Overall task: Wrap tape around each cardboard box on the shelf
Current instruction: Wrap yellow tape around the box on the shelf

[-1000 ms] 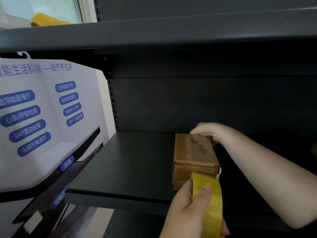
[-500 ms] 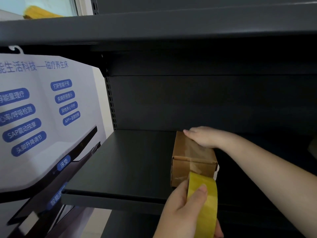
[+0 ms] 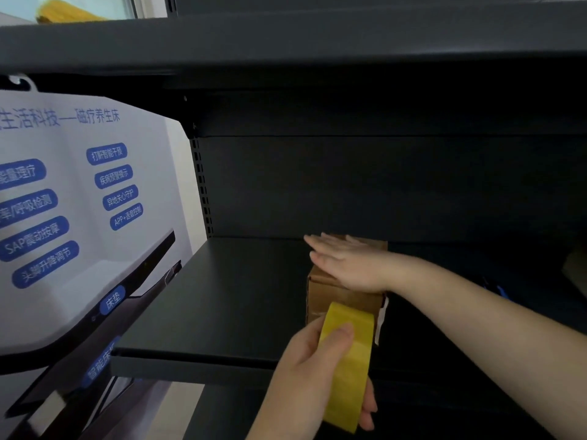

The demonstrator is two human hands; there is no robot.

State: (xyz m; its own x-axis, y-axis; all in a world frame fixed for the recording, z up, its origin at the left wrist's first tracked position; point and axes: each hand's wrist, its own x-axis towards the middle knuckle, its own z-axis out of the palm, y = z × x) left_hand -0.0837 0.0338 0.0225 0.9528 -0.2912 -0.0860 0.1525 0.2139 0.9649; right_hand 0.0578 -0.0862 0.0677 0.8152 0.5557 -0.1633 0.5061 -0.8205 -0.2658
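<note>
- Flattening out since half a second ago, right hand [image 3: 346, 262] now lies with straight fingers on the cardboard box [image 3: 341, 296].
- Box sits on the shelf [image 3: 222, 300], near its front edge.
- Left hand [image 3: 314, 373] grips the yellow tape roll [image 3: 347, 363], touching the box's front face.

A big white poster [image 3: 79, 198] with blue Chinese label bubbles is hanging just left of the rack, showing a dark adjustable bed. Something yellow [image 3: 68, 12] is sitting up top-left by a window, too blurry to tell what.
</note>
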